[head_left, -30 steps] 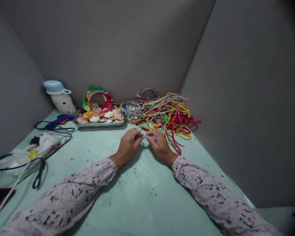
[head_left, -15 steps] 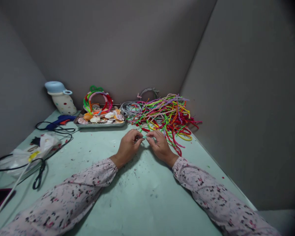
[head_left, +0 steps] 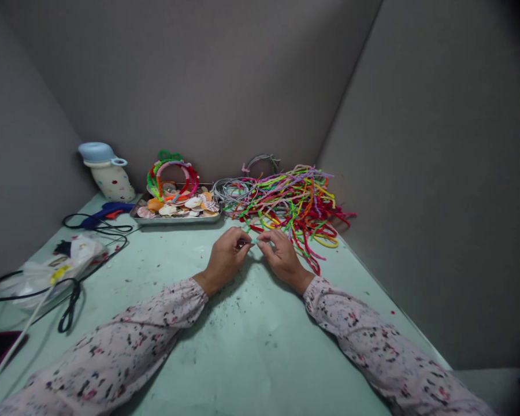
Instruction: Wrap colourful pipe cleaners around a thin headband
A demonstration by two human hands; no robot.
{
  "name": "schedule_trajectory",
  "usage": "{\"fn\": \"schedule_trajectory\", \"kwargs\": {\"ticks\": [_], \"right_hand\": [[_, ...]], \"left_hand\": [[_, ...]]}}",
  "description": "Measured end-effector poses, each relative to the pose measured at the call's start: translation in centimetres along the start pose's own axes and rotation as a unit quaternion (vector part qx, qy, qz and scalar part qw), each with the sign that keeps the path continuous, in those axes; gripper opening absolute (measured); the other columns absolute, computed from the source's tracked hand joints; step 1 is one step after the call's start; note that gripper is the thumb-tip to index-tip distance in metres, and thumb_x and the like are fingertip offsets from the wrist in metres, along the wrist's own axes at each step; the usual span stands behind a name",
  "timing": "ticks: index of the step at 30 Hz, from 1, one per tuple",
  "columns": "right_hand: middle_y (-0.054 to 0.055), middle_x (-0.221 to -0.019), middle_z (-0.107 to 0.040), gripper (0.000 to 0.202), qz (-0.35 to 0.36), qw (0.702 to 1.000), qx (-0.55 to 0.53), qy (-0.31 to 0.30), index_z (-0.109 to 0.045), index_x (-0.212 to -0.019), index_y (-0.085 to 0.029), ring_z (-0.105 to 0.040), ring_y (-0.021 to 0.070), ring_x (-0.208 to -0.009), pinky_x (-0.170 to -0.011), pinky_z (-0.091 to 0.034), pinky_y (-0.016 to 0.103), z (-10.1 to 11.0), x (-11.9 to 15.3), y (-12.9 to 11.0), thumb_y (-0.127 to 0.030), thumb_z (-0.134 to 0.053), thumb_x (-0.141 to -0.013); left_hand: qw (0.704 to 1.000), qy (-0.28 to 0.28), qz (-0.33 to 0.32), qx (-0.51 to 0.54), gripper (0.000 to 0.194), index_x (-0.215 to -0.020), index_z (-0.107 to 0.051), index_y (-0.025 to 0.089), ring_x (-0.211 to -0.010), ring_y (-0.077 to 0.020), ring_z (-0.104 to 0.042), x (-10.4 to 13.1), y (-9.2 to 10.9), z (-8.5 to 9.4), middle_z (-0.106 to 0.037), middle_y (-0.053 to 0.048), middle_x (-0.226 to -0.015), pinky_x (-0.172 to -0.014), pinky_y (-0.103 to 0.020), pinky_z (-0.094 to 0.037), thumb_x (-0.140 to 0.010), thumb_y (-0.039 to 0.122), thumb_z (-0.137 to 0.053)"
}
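1. The left hand has thumb and forefinger pinched together on a small pale green piece.
2. The right hand pinches the same piece from the other side, fingertips close to the left hand's; the piece is mostly covered, so its shape cannot be told.
3. The piece is above the bench, nearer its far edge than its near edge.
4. Just beyond the right hand, a heap of fuzzy coloured stems spreads toward the far right corner.
5. Coiled grey wire lies against the heap's left side, near the far edge.
6. Left of the coil, a metal tray holds seashells, with fuzzy coloured rings standing upright on them.
7. A blue-lidded bottle stands by the far left corner.
8. Along the left edge lie a clear plastic bag and black cable.
9. Both forearms wear flowered sleeves.
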State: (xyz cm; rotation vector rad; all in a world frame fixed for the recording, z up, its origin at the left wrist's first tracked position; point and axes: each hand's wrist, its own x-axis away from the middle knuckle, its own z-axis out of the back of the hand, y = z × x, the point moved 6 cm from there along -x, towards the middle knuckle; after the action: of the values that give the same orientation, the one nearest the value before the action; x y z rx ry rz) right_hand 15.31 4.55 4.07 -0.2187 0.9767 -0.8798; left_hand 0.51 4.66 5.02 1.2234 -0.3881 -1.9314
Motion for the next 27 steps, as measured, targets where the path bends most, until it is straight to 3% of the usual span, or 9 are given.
{"fn": "schedule_trajectory", "kwargs": {"ticks": [21,27], "right_hand": [[0.004,-0.089,-0.062,0.010,0.003,1.000,0.001,0.000,-0.058,-0.093,-0.022,-0.054,0.0211,-0.089,-0.083,-0.040,0.037,0.03,-0.02,-0.14,-0.029,-0.052,-0.090],[0.005,-0.091,-0.062,0.010,-0.013,1.000,-0.004,0.016,-0.059,-0.093,-0.023,-0.054,0.0219,-0.092,-0.084,-0.040,0.038,0.23,-0.06,-0.04,-0.028,-0.050,-0.090]], "left_hand": [[1.000,0.004,0.011,0.007,0.006,-0.079,-0.057,0.018,-0.069,-0.0119,-0.054,-0.01,-0.18,0.12,-0.056,0.000,-0.076,-0.064,-0.025,-0.045,-0.078,0.013,-0.060],[1.000,0.002,0.010,0.009,0.022,-0.101,-0.058,0.019,-0.083,-0.0141,-0.058,-0.03,0.11,-0.01,-0.062,-0.004,-0.095,-0.065,-0.024,-0.047,-0.080,0.015,-0.058]]}}
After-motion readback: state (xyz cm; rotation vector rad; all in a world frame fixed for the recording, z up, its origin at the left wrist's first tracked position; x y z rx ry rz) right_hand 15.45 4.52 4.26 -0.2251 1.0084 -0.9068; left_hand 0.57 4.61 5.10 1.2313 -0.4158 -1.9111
